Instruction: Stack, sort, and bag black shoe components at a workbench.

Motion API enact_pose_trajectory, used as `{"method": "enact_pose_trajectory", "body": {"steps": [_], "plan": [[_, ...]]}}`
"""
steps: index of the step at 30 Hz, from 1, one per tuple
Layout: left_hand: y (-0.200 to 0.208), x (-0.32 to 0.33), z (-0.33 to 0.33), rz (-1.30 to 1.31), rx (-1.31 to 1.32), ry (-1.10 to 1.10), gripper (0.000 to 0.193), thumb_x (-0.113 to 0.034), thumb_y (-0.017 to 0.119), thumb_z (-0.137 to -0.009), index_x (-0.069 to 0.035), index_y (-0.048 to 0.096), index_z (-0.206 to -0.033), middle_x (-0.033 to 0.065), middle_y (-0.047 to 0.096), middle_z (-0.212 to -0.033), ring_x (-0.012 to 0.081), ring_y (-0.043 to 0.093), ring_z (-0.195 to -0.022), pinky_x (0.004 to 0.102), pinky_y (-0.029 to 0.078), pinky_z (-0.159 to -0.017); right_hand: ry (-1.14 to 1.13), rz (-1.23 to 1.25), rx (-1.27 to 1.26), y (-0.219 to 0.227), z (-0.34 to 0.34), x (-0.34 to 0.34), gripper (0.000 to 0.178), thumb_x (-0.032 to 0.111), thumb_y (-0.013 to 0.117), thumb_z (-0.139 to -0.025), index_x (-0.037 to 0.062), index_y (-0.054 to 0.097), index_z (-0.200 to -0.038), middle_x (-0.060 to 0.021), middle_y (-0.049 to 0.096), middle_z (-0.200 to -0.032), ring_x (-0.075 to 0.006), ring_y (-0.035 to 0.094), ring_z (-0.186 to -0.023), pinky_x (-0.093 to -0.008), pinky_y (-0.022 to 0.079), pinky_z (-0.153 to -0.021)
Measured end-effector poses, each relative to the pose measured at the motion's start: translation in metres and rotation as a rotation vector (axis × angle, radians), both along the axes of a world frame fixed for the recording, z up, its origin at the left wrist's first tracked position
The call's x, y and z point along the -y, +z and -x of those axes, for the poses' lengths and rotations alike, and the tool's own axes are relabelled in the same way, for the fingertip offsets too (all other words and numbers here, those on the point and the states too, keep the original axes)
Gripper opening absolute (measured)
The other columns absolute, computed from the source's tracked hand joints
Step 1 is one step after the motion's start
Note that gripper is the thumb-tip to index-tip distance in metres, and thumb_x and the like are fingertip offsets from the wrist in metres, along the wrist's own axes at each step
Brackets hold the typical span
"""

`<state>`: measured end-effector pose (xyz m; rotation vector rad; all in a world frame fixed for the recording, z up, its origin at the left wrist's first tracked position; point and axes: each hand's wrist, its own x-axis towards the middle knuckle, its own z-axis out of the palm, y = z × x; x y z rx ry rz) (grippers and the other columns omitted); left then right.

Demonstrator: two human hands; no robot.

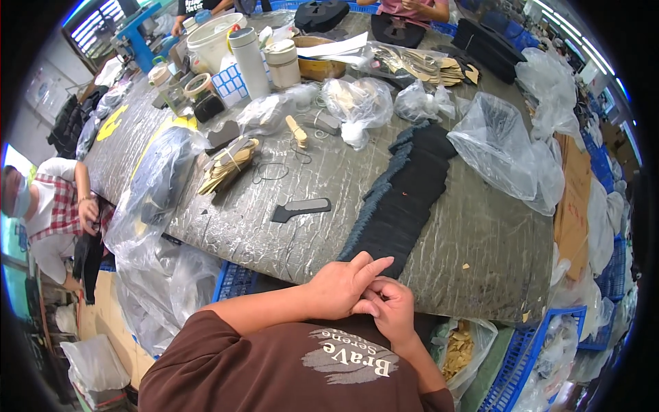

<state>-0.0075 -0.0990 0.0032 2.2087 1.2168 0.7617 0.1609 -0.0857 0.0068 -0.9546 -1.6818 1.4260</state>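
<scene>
Head view: both hands meet at the near table [480,233] edge. Left hand [340,285] lies over the right hand [391,309], fingers [374,264] of the left stretched loose across it, right fingers curled in; whether they pinch anything, can't tell. Just beyond the knuckles sits the long stack of black cut pieces [405,196], fanned w/ grey-blue edges, running from the hands up toward mid-table.

Left of the stack, a single dark flat piece [301,209] lies alone. Further left, a banded bundle of tan pieces [226,168].

Containers now: clear plastic bag [504,147] right of the stack, crumpled, contents unclear. Smaller bags [360,103] at centre hold pale stuff. Far side: white bucket [213,38], tall white cylinder [248,62], contents hidden. Bag of tan cutouts [415,65] near them.

Below the table, blue crate [532,357]; beside it a bag of tan pieces [460,350]. A person in a plaid shirt [58,206] at far left.
</scene>
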Motion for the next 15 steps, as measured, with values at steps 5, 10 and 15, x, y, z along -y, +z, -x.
{"method": "enact_pose_trajectory", "body": {"steps": [5,10,15], "plan": [[-0.0011,0.0001,-0.0013,-0.019,0.053,-0.014,0.092,-0.067,0.049,-0.077,-0.003,0.030,-0.139,0.0176,0.050,-0.096,0.0354,0.059,-0.070,0.0419,0.049,-0.057,0.000,0.084,-0.035,-0.0052,-0.0019,0.0029,0.006,0.001,0.065,-0.081,-0.0041,0.066,-0.084,-0.0092,0.066,-0.083,-0.0157,0.063,-0.074,-0.0276,0.049,-0.065],[0.0041,-0.0021,-0.0006,0.004,0.036,-0.046,0.087,-0.060,0.053,-0.079,-0.003,0.029,-0.140,0.0168,0.049,-0.099,0.0355,0.060,-0.072,0.0429,0.050,-0.059,-0.007,0.103,-0.085,-0.0024,-0.0026,0.0039,0.005,0.001,0.065,-0.082,-0.0037,0.066,-0.082,-0.0078,0.066,-0.082,-0.0129,0.062,-0.073,-0.0259,0.047,-0.063],[0.0037,-0.0025,-0.0033,0.006,0.074,-0.053,0.088,-0.061,0.053,-0.079,-0.003,0.029,-0.139,0.0171,0.048,-0.099,0.0361,0.060,-0.072,0.0436,0.050,-0.059,-0.029,0.075,-0.086,-0.0050,-0.0034,0.0043,0.007,0.003,0.065,-0.083,-0.0032,0.064,-0.080,-0.0062,0.064,-0.079,-0.0116,0.060,-0.071,-0.0255,0.047,-0.061]]}}
